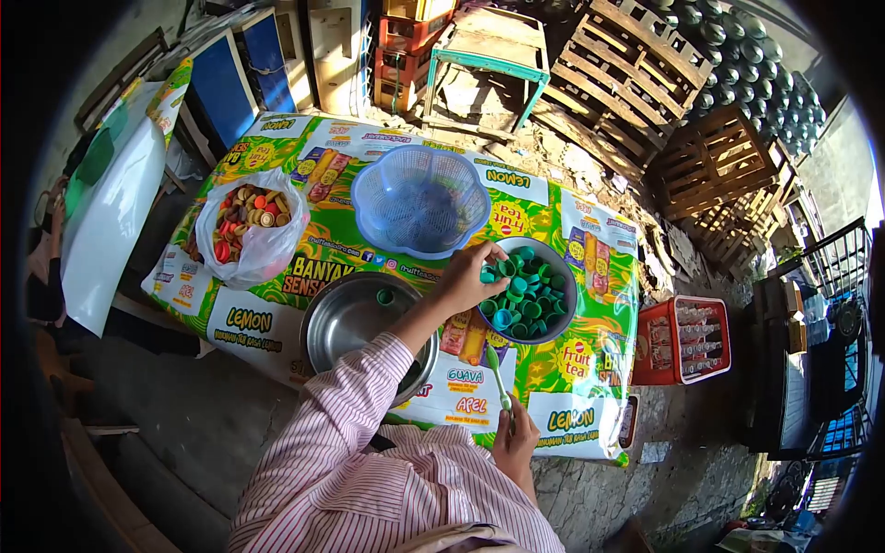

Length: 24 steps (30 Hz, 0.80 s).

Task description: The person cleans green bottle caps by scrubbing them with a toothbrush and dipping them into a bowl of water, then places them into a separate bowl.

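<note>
My left hand [468,279] reaches to the centre of the frame, fingers closed on a green cap [488,274] at the left rim of the grey bowl [572,276], which is heaped with more green caps. My right hand [513,442], low in the frame and near my body, is clamped around the handle of a green spoon [498,376] that points up toward the bowl. A metal basin [346,327] sits just left of the bowl, under my forearm, with a single cap [384,297] inside. Above them stands a blue basket [419,198], and a plastic bag [263,251] of mixed caps lies at the left. All rest on a bright tablecloth [553,364].
</note>
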Each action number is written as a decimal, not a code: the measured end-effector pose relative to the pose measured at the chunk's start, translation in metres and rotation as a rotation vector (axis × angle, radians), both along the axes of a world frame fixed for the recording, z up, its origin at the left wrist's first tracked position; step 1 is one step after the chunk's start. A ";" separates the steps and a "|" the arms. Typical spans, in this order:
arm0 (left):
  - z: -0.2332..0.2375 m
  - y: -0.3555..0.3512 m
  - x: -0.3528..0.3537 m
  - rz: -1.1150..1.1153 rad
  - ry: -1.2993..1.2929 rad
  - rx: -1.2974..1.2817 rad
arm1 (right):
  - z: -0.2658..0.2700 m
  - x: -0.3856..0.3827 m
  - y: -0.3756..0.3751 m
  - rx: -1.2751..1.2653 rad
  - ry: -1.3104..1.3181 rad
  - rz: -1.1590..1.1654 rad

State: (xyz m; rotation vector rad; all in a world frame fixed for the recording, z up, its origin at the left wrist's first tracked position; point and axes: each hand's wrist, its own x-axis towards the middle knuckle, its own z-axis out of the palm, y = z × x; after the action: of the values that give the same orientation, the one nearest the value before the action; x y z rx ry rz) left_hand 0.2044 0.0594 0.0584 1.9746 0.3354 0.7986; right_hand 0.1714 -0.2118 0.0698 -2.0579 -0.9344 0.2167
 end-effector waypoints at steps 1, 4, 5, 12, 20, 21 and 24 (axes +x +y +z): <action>-0.006 0.002 0.012 -0.001 0.062 0.079 | -0.002 0.000 -0.001 0.060 -0.026 -0.014; -0.021 -0.003 0.011 0.081 0.134 0.065 | -0.010 0.002 -0.006 0.125 -0.064 -0.045; -0.026 -0.002 0.003 0.070 0.200 -0.017 | -0.008 0.003 -0.009 0.041 -0.038 -0.043; -0.019 0.022 -0.109 0.456 0.072 0.170 | -0.015 0.006 0.004 0.042 0.001 -0.017; -0.056 0.008 -0.181 0.511 0.335 0.112 | -0.013 0.012 0.026 0.091 0.046 0.084; -0.050 0.003 -0.177 0.519 0.380 0.175 | -0.011 0.013 0.028 0.081 0.034 0.102; -0.051 -0.009 -0.157 0.410 0.409 0.267 | -0.009 0.013 0.030 0.088 0.044 0.107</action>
State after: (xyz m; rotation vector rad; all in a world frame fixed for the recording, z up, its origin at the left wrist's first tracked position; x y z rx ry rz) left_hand 0.0478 0.0505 0.0072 2.3589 0.9396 0.7110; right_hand 0.1841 -0.1822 0.0606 -1.9177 -1.0102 0.2723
